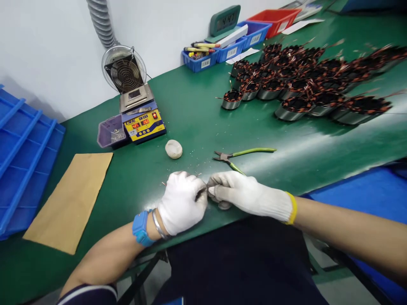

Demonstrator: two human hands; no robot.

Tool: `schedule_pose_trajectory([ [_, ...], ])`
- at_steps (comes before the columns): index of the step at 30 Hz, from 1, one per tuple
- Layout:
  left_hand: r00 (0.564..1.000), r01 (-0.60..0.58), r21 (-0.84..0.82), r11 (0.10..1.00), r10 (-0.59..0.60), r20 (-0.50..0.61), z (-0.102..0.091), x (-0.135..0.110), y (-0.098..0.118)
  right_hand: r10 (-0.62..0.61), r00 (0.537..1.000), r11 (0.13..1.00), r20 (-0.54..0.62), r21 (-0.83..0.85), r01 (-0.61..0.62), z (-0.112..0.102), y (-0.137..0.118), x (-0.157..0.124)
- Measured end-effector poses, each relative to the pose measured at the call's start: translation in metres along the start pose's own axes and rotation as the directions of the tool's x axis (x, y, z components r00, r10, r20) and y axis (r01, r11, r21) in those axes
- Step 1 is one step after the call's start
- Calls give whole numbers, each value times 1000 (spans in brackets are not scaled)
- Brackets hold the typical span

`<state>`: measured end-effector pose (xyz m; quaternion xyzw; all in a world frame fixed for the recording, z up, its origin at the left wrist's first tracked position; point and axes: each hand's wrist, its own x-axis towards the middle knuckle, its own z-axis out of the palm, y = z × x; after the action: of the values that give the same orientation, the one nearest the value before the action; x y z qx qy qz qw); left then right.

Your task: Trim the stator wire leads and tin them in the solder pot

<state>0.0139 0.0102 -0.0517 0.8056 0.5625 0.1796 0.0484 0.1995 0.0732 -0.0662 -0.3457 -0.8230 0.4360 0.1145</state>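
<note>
On my far left a brown sheet (pixel 70 199) lies on the green table (pixel 190 106). Next is my left hand (pixel 182 202), in a white glove. It is curled shut like a fist and wraps one side of the small round part (pixel 224 206). The part sits right between my two hands, at the near edge of the table, and it touches both. My right hand (pixel 241 192) comes in from the right, with its fingers pressed together, pinching the part. Only a grey bit peeks out under them. The cutters (pixel 241 153) lie just behind my right hand, not touching it, with their handles pointing right.
</note>
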Motion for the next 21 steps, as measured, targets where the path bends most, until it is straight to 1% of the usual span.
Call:
schedule_pose_trajectory([
  [1, 1000, 5, 1, 1000, -5, 1, 0, 0, 0, -68, 996, 991, -50, -116, 62, -2, 1, -1],
  [2, 1000, 9, 3, 1000, -9, 4, 0, 0, 0, -182, 979, 949, -89, -276, 152, -5, 3, -2],
  [3, 1000, 13, 7, 1000, -13, 6, 0, 1, 1, -314, 945, 866, -93, -436, 245, -8, 4, -3],
  [4, 1000, 15, 12, 1000, -15, 8, 0, 1, 1, -429, 901, 764, -61, -556, 327, -11, 5, -4],
  [5, 1000, 17, 17, 1000, -17, 9, 0, 0, 0, -502, 865, 684, -15, -619, 386, -12, 6, -5],
  [6, 1000, 15, 19, 1000, -15, 5, 1, 0, 0, -522, 853, 663, 12, -623, 415, -12, 6, -5],
  [7, 1000, 12, 21, 1000, -12, 3, 1, 0, 0, -486, 874, 718, -5, -572, 396, -11, 5, -5],
  [8, 1000, 6, 21, 1000, -6, 2, 2, 0, -1, -390, 919, 831, -48, -448, 329, -8, 3, -4],
  [9, 1000, 0, 18, 1000, 0, 2, 2, 0, -1, -254, 964, 937, -74, -265, 227, -5, 1, -3],
  [10, 1000, -4, 14, 1000, 4, 1, 2, -1, -1, -113, 992, 992, -59, -61, 109, -2, -1, -2],
  [11, 1000, -4, 9, 1000, 4, 1, 2, -1, -1, 0, 1000, 994, -13, 112, 2, 0, -3, -1],
  [12, 1000, -1, 4, 1000, 1, -1, 1, -1, -1, 63, 997, 974, 40, 216, -71, 2, -4, -1],
  [13, 1000, 2, -1, 1000, -2, 0, 1, -1, -1, 80, 995, 969, 62, 231, -92, 2, -4, -1],
  [14, 1000, 5, -7, 1000, -5, 0, 1, -1, -1, 60, 998, 985, 25, 160, -63, 1, -3, -1],
  [15, 1000, 6, -13, 1000, -6, 0, 1, -1, -1, -8, 999, 1000, -45, 18, 9, -1, -1, -2],
  [16, 1000, 3, -17, 1000, -3, 1, 1, -1, -1, -119, 987, 981, -110, -163, 100, -3, 1, -3],
  [17, 1000, 2, -17, 1000, -2, 1, 1, -1, -1, -267, 953, 911, -142, -360, 201, -6, 4, -4],
  [18, 1000, 1, -12, 1000, -1, -1, 2, -1, -1, -414, 902, 798, -123, -526, 295, -7, 6, -5],
  [19, 1000, 1, -6, 1000, -1, -6, 2, -1, -1, -526, 848, 681, -69, -631, 371, -8, 7, -5],
  [20, 1000, 1, 1, 1000, -1, -13, 3, -1, -1, -582, 813, 604, -10, -674, 425, -8, 8, -6],
  [21, 1000, 0, 6, 1000, 0, -20, 3, -2, -1, -588, 809, 592, 14, -674, 442, -8, 8, -5],
])
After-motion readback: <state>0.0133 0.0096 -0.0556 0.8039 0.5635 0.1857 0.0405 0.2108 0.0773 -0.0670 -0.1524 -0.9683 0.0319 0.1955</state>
